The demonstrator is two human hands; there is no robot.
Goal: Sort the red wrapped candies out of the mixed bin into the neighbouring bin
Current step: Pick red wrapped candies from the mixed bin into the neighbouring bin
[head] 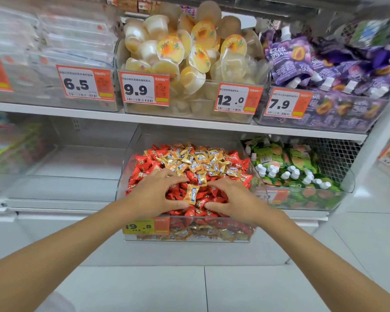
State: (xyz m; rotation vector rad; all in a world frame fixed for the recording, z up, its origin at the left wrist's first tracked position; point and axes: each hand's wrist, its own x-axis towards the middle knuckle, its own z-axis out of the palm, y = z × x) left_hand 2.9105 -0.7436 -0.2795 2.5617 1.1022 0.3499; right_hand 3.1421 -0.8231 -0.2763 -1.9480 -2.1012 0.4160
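Both hands lay on the heap in the mixed bin (131,143), the left hand (153,192) and the right hand (236,199) side by side. Each grip was wide, with fingers spread and bent and tips sunk among the red wrapped candies (189,210); none was seen pinched. One gold candy (191,194) stood on end between the two grips, and more gold ones lay beyond the fingertips. Left of the left grip sat the see-through neighbouring bin (54,177).
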